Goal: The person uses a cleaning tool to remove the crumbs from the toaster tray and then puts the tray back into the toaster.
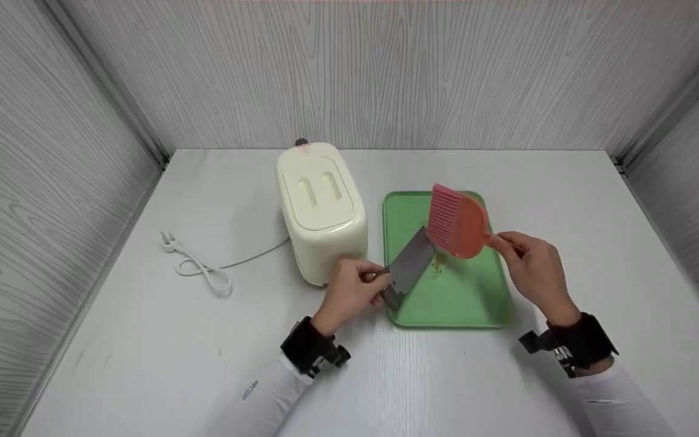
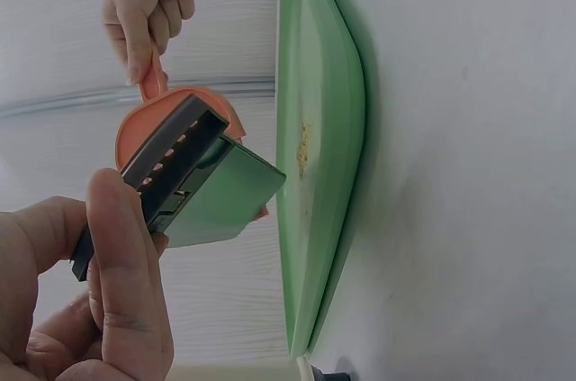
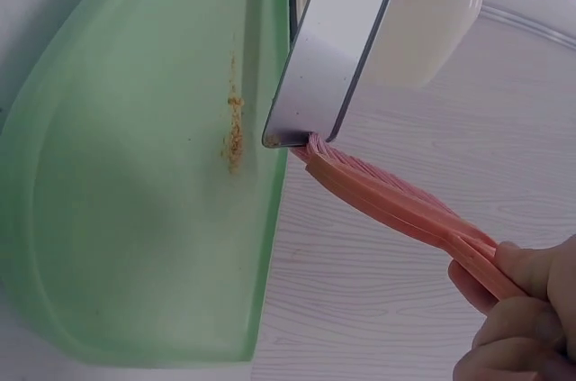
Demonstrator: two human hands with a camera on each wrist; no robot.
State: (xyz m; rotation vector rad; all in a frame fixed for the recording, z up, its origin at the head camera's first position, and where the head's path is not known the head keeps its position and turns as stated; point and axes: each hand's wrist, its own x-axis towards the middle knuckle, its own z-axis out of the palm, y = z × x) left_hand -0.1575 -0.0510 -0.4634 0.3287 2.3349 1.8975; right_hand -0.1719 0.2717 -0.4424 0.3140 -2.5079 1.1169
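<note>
My left hand [image 1: 351, 290] pinches the dark end of a thin metal crumb tray [image 1: 411, 264], which slants over the green tray [image 1: 465, 306]. With my right hand [image 1: 536, 270] I grip the handle of an orange brush [image 1: 469, 227] with pink bristles. In the right wrist view the bristles [image 3: 360, 169] meet the far end of the metal crumb tray [image 3: 324, 66]. Brown crumbs [image 3: 236, 133] lie on the green tray below. The left wrist view shows a slotted dark edge [image 2: 175, 151] under my left fingers.
A cream toaster [image 1: 325, 243] with a lid on top stands left of the green tray, close by my left hand. Its cord runs left to a white plug [image 1: 169, 244] on the white table [image 1: 161, 340]. Wood-grain panels [image 1: 386, 73] enclose the back and sides.
</note>
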